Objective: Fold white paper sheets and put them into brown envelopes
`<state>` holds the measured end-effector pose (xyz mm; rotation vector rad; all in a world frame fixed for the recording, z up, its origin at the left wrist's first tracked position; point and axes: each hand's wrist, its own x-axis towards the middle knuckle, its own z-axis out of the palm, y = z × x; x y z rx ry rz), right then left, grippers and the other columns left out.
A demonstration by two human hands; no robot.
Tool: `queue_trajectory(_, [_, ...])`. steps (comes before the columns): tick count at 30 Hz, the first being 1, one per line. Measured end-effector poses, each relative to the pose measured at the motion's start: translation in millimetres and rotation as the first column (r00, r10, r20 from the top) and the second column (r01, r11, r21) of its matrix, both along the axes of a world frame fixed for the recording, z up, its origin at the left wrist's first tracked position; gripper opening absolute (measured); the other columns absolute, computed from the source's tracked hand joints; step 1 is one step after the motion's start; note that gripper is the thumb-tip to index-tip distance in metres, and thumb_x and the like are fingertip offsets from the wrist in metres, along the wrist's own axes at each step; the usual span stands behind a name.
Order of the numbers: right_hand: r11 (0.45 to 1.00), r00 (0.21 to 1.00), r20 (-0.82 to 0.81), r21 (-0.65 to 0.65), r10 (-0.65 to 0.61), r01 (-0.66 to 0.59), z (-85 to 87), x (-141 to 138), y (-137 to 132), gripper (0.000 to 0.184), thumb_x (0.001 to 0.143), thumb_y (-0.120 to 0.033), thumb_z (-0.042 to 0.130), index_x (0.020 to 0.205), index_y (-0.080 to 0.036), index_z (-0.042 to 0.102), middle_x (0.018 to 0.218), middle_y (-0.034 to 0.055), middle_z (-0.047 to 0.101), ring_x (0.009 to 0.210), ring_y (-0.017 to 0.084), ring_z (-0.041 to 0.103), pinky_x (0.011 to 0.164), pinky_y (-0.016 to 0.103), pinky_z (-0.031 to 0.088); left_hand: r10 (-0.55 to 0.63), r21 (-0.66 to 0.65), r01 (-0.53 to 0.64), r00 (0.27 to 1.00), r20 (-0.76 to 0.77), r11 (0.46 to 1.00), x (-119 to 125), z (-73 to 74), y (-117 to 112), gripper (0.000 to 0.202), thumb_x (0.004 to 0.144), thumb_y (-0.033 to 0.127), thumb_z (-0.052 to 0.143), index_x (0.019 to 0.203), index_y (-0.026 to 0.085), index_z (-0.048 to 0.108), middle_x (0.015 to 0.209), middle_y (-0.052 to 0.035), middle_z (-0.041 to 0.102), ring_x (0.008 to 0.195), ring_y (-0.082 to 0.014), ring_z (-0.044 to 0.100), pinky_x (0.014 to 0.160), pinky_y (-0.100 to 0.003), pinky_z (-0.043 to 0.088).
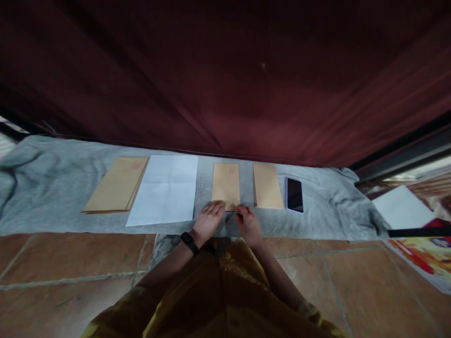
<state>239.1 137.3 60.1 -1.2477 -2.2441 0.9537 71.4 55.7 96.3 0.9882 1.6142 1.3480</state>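
Note:
A brown paper envelope (226, 184) with small red print near its top right lies flat in front of me. My left hand (208, 219), with a black band on the wrist, rests its outstretched fingers on the lower left corner. At the lower right corner, the fingers of my right hand (248, 222) are closed in a pinch on the bottom edge. Further right is another stack of brown envelopes (268, 187). White paper sheets (165, 188) lie to the left, beside a larger pile of brown envelopes (116, 184).
A grey cloth (327, 206) covers the long narrow surface. A smartphone (294, 195) lies right of the envelopes. A dark red fabric (225, 94) rises behind. At far right are a white sheet (403, 208) and a colourful printed package (428, 256). Below is a tiled floor (88, 263).

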Motion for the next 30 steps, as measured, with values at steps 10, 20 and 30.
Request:
queue_trajectory(10, [0.997, 0.999, 0.038, 0.069, 0.039, -0.042, 2.7, 0.0, 9.5, 0.018, 0.097, -0.023, 0.050, 0.095, -0.025, 0.068, 0.104, 0.0058, 0.062, 0.094, 0.020, 0.064, 0.083, 0.028, 0.049, 0.044, -0.031, -0.048, 0.992, -0.117, 0.998, -7.0, -13.9, -1.8, 0.030, 0.080, 0.008, 0.066, 0.102, 0.028, 0.072, 0.126, -0.0100, 0.067, 0.137, -0.0306, 0.045, 0.124, -0.044, 0.017])
queue_trajectory(20, [0.994, 0.993, 0.113, 0.103, 0.033, -0.044, 8.2, -1.9, 8.1, 0.017, 0.098, -0.021, 0.050, 0.096, -0.023, 0.067, 0.105, 0.0061, 0.063, 0.089, 0.018, 0.064, 0.081, 0.026, 0.049, -0.018, -0.032, -0.004, 0.764, -0.645, 0.999, -5.2, -22.9, -2.6, 0.026, 0.093, 0.022, 0.053, 0.115, 0.022, 0.066, 0.122, -0.0128, 0.067, 0.120, -0.0314, 0.057, 0.111, -0.047, 0.038])
queue_trajectory(30, [0.984, 0.975, 0.220, 0.180, -0.031, -0.009, 5.9, -8.5, 9.2, 0.012, 0.096, -0.022, 0.053, 0.096, -0.023, 0.064, 0.105, 0.0049, 0.064, 0.085, 0.017, 0.065, 0.071, 0.024, 0.047, -0.074, -0.077, 0.002, 0.316, -0.946, 0.997, -6.5, -29.9, 0.0, 0.028, 0.100, 0.025, 0.040, 0.113, 0.016, 0.063, 0.113, -0.0126, 0.068, 0.103, -0.0277, 0.062, 0.091, -0.041, 0.048])
